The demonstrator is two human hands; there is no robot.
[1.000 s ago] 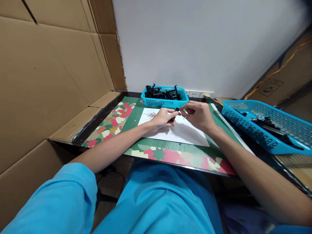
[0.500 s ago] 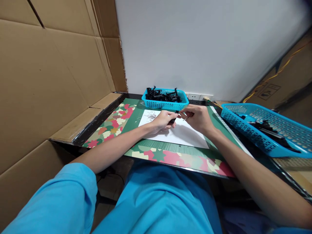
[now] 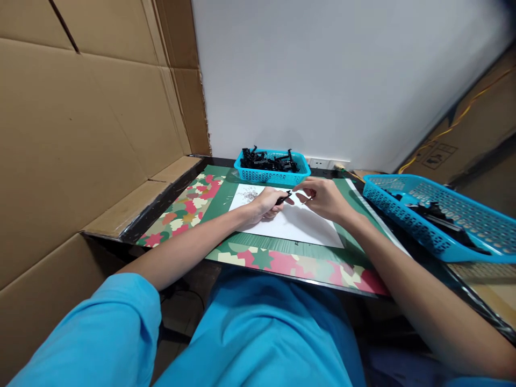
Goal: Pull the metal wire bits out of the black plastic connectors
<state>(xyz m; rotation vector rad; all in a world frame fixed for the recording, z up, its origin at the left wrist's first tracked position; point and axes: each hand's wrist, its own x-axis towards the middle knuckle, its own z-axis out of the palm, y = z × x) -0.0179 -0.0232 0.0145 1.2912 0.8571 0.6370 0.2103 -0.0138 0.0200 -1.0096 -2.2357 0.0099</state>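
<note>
Two bare hands worked at the middle of the frame. The left hand (image 3: pixel 264 205) was closed around one small black part (image 3: pixel 284 198), its tip poking out over one white sheet (image 3: pixel 306 230). The right hand (image 3: pixel 321 196) hovered just beside it, fingers curled narrow around what seemed to be one thin pale stick (image 3: pixel 307 201) — too slight to make out properly from where I stood. One scatter of tiny pieces (image 3: pixel 249 194), too many to count, lay on the sheet left of the hands. I counted two blue baskets, both with black parts inside: one basket at center (image 3: pixel 275 175), another basket at right (image 3: pixel 404 219). Beneath the sheet spread a green mat (image 3: pixel 220 201) with a patterned border — red, cream and green. Cardboard (image 3: pixel 80 134) filled the upper left; a pale wall (image 3: pixel 306 80) rose behind.
</note>
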